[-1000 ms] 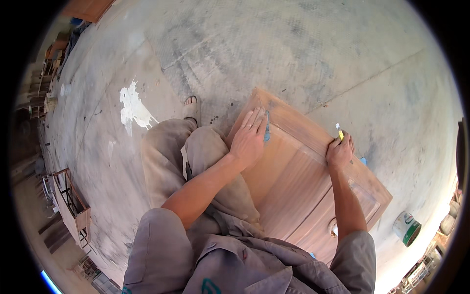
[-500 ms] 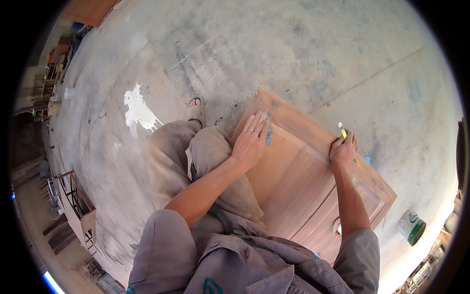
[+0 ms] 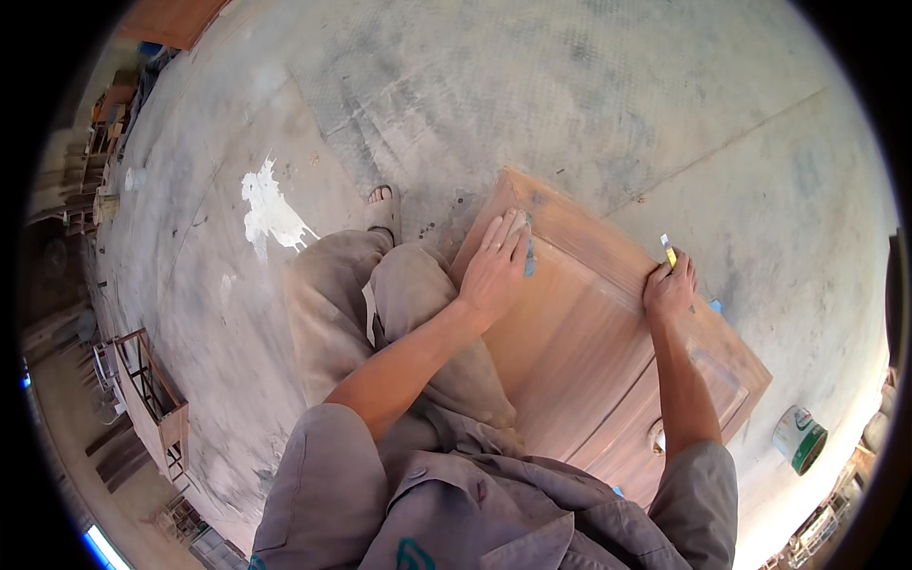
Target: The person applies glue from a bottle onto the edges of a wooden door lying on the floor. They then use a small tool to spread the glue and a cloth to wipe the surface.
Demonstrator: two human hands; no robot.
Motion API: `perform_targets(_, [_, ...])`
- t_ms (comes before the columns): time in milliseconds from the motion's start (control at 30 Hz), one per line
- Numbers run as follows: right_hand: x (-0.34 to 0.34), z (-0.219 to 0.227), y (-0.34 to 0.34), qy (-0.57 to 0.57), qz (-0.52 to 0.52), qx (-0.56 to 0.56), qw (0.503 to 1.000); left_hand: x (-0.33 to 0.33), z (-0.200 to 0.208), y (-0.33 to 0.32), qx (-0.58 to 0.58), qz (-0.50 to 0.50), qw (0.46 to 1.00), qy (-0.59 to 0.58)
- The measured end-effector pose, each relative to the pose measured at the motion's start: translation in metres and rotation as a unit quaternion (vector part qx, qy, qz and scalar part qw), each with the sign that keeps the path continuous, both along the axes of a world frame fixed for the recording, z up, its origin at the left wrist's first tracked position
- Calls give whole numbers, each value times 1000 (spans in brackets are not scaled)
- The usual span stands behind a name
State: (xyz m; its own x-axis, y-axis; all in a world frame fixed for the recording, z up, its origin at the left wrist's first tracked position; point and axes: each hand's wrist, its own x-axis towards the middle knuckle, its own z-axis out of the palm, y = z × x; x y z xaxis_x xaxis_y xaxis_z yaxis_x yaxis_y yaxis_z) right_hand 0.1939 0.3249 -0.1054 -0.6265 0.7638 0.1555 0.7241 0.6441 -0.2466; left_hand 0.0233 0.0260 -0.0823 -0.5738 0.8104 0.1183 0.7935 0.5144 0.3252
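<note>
A wooden panel door [image 3: 570, 313] with a raised frame leans against my bent legs at a slant. My left hand [image 3: 494, 271] lies across its upper left frame. Its fingers are stretched out together over a small blue-grey piece of sandpaper [image 3: 529, 256], pressed to the wood, and only one edge of the sandpaper shows. At the panel's far right edge, my right hand [image 3: 671, 288] is closed around a yellow utility knife [image 3: 671, 255], whose tip points up and away. That hand also rests against the edge.
Dusty floor [image 3: 570, 85] surrounds me, with a white splash [image 3: 274, 209] to the left. A white and green bucket [image 3: 800, 441] stands at the right. A wood and metal frame [image 3: 152, 399] is at far left. Blue bits [image 3: 715, 306] show by the panel's edge.
My left hand has slid slightly to the right along the frame with the sandpaper. My right hand, still holding the knife, has shifted very little.
</note>
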Motion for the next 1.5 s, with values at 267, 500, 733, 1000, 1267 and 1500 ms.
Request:
perform_targets(267, [5, -2, 0, -9, 0, 1, 1000, -7, 14, 10, 0, 12, 1000, -9])
perform_targets(500, [-1, -1, -4, -3, 0, -3, 1000, -10, 11, 12, -19, 34, 999, -22])
perform_targets(733, [1, 0, -2, 2, -2, 2, 1000, 71, 45, -12, 143, 82, 946, -278])
perform_targets(1000, [0, -6, 0, 8, -6, 3, 1000, 53, 18, 17, 42, 157, 983, -85])
perform_targets(1267, [4, -3, -2, -1, 5, 10, 1000, 52, 18, 22, 4, 153, 982, -112])
perform_targets(1500, [0, -1, -2, 10, 9, 14, 1000, 39, 21, 28, 4, 166, 982, -86])
